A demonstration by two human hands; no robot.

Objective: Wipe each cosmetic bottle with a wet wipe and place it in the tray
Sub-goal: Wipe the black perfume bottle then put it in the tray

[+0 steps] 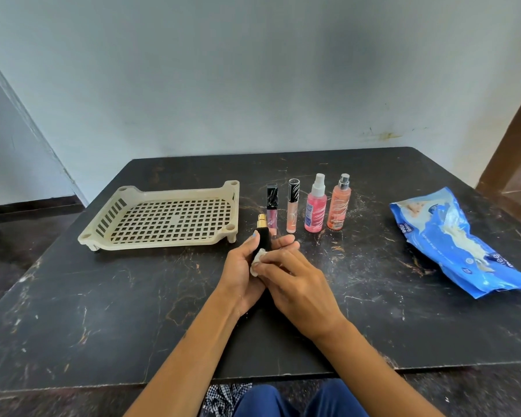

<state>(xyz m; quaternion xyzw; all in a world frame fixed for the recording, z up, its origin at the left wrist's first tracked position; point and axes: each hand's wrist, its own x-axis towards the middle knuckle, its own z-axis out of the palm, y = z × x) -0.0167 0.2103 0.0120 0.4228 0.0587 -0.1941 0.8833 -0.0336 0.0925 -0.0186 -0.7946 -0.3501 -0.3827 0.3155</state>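
Nearest the camera, blue trouser knees point(286, 401) and a scrap of checked cloth point(223, 397) showed below the near edge of the dark, scuffed table point(103, 311). Two bare forearms reached out over it and met near the middle. The left hand point(242, 273) was curled around a black bottle point(263, 240) with a gold top, holding it nearly upright, the thumb lying along its left side and the fingers wrapped behind it. The right hand point(295, 285) pinched a small wad of white wet wipe point(257, 261) and pressed it against the lower part of that bottle, overlapping the left palm. Just beyond the hands stood a row of four more bottles, all upright on the table: a tube with a black cap point(272, 210), a pale pink tube with a clear-topped cap point(292, 206), a pink spray bottle point(315, 207) with a white nozzle, and an orange-pink spray bottle point(339, 204) with a grey nozzle. To the left of the row sat the cream slotted tray point(163, 239), with nothing in it. Well off to the right lay a crumpled blue packet of wipes point(451, 236). Behind the table rose a pale grey wall point(253, 70), with a brown door edge point(512, 164) at far right.
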